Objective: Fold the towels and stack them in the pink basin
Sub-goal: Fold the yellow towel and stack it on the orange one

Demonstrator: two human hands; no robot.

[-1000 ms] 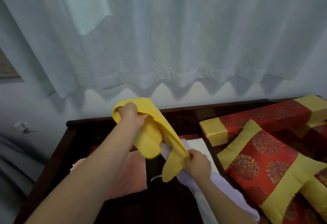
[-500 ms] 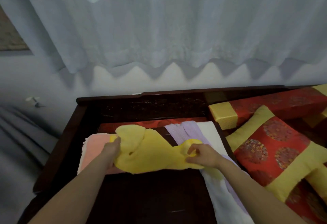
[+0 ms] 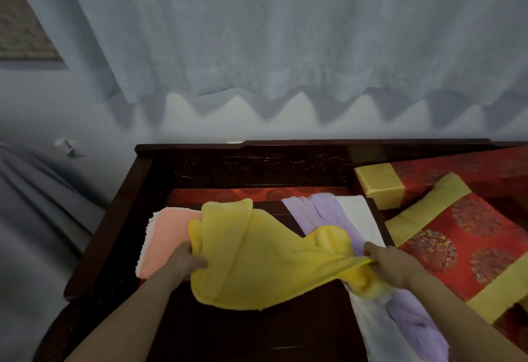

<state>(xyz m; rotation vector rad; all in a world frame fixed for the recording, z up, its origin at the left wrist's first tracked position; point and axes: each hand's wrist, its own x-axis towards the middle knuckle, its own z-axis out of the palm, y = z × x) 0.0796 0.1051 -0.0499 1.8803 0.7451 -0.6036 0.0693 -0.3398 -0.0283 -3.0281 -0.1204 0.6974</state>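
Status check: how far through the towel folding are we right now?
Done: the peach towel looks folded, lying on the table at left. In hand: the left hand and right hand grip the yellow towel, spread but unfolded. Left: the purple towel and white towel lie loose at right; no basin is in view.

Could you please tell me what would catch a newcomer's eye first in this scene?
The bright yellow cloth towel stands out most, stretched mid-frame over the dark wooden table with the left hand gripping one end and the right hand the other. Next come the red-and-gold patterned cushion at the right and the peach-pink towel lying by the left hand.
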